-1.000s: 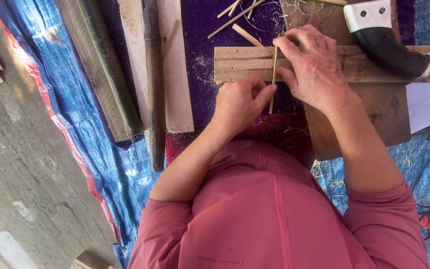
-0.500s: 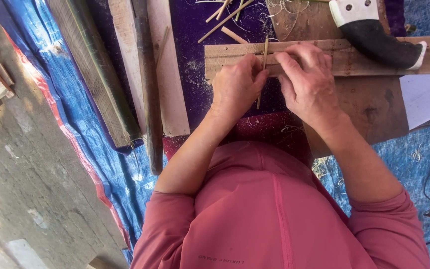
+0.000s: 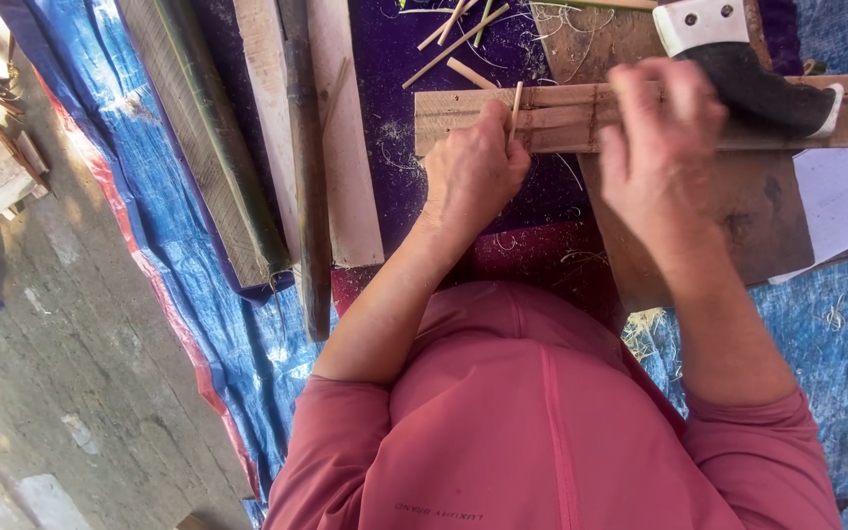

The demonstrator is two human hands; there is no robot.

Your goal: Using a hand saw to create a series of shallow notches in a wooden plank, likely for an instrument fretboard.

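1. You are leaning over your work in a pink long-sleeved top (image 3: 542,422), both forearms reaching forward above a blue tarp (image 3: 179,245).
2. Your left hand (image 3: 473,172) is pinching a thin bamboo stick (image 3: 515,103), holding it upright against a grooved wooden board (image 3: 561,118).
3. Your right hand (image 3: 660,147) is hovering blurred over the same board, fingers curled; whether it is gripping anything cannot be told.
4. Beyond, a black-and-white handled tool (image 3: 748,69) is lying across the board, with loose bamboo sticks (image 3: 453,39) scattered on purple cloth (image 3: 414,196).
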